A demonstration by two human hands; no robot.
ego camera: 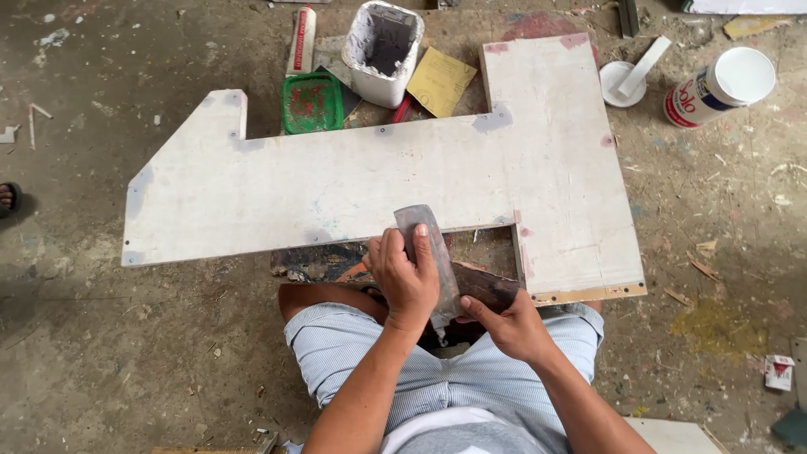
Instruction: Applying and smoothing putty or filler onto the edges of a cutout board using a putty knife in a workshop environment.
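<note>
Both hands, left [405,273] and right [511,324], clamped on flat grey scraper [429,252] at chalky white board's [336,189] edge.

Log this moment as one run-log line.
left hand: grips scraper blade | right hand: holds blade's lower end | blade tip on white board near edge | person seated on floor
</note>
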